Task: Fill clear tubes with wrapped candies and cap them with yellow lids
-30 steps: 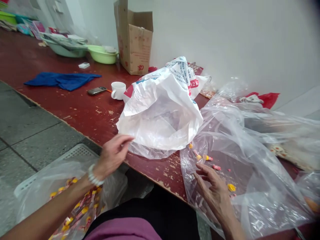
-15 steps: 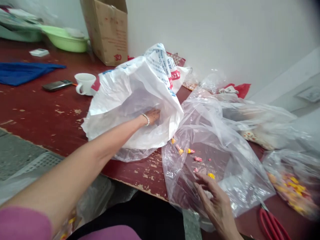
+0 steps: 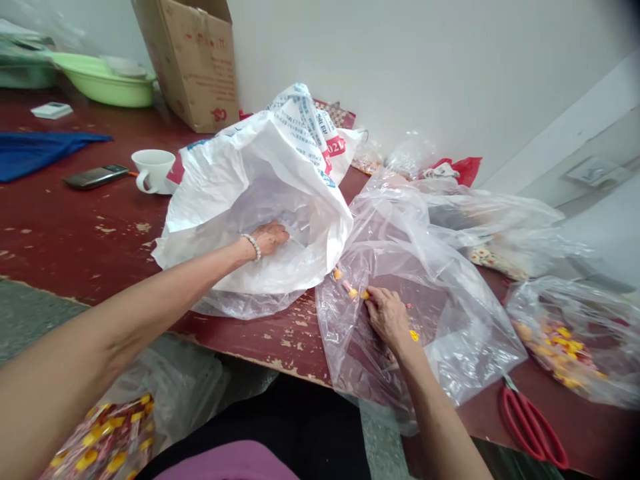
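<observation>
My left hand, with a beaded bracelet at its wrist, is inside the mouth of a large white printed sack. Its fingers are closed at some thin clear plastic in there. On the clear plastic bag to the right, my right hand pinches a small yellow-capped piece. Other small yellow and pink pieces lie beside its fingertips, and a yellow one is right of the wrist.
Red-handled scissors lie at the right front edge. A bag of yellow and pink pieces is at the right. A white cup, phone, green basin and cardboard box stand left and behind. Below the table is another filled bag.
My right hand has moved forward and left, from hovering with fingers apart to closing at the yellow piece. My left hand has shifted left within the sack. The view has turned slightly.
</observation>
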Action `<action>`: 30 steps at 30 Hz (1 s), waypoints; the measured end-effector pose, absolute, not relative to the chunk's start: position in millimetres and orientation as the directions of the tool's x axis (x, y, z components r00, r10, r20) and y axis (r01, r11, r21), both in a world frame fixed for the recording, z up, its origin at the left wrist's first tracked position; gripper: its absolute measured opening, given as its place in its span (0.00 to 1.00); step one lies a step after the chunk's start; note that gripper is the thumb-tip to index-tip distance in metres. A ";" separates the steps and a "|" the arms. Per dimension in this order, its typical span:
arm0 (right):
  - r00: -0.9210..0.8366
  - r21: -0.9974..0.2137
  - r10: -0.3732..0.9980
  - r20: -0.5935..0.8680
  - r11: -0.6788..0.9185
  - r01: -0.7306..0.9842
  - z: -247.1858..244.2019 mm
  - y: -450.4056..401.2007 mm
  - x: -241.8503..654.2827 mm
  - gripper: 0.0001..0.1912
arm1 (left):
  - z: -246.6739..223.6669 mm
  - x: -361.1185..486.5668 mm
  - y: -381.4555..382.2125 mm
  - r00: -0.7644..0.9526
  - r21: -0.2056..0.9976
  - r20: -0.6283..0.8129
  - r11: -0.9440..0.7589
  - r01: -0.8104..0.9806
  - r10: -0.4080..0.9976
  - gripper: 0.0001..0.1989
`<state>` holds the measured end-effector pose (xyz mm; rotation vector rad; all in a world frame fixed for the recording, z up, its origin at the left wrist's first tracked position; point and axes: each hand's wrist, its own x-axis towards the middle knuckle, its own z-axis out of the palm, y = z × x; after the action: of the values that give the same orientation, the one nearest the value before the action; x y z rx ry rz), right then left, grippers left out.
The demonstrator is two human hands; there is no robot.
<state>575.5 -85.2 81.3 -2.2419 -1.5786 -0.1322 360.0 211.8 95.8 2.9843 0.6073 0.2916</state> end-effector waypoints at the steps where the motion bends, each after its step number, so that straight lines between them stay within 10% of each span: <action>1: 0.371 -0.262 0.881 0.294 -0.299 0.917 82.8 -85.0 572.9 0.13 | 97.1 352.8 210.8 0.891 0.137 0.179 -0.907 0.398 0.418 0.04; 7: 0.454 -0.397 0.831 0.321 -0.317 0.861 92.2 -92.1 563.7 0.15 | 119.2 304.7 173.3 0.819 0.272 0.285 -0.861 0.429 0.498 0.12; 12: 0.613 -0.782 0.724 0.317 -0.166 0.601 119.8 -96.0 509.6 0.15 | 136.0 274.5 90.7 0.758 0.861 0.189 -0.477 0.177 0.624 0.16; 15: 0.614 -0.944 0.734 0.289 0.115 0.308 140.9 -90.4 455.3 0.13 | 144.3 269.5 45.7 0.829 0.978 0.056 -0.198 0.066 0.557 0.16; 22: 0.276 -0.746 0.848 0.452 0.189 0.638 151.4 -91.3 403.8 0.07 | 153.3 273.6 2.6 0.877 0.999 -0.014 -0.021 0.027 0.480 0.11; 27: 0.055 -0.461 0.822 0.566 0.261 0.848 139.2 -96.6 400.9 0.37 | 151.8 278.4 -4.5 0.874 0.977 -0.119 0.213 0.018 0.471 0.13; 30: 0.056 -0.376 0.811 0.583 0.208 0.903 132.7 -92.5 396.8 0.34 | 147.0 283.7 -7.1 0.857 0.965 -0.134 0.263 -0.001 0.498 0.13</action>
<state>396.8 -92.5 132.7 -1.6072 -1.7563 -0.1603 283.7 -7.1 147.0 1.2704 0.4610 0.3541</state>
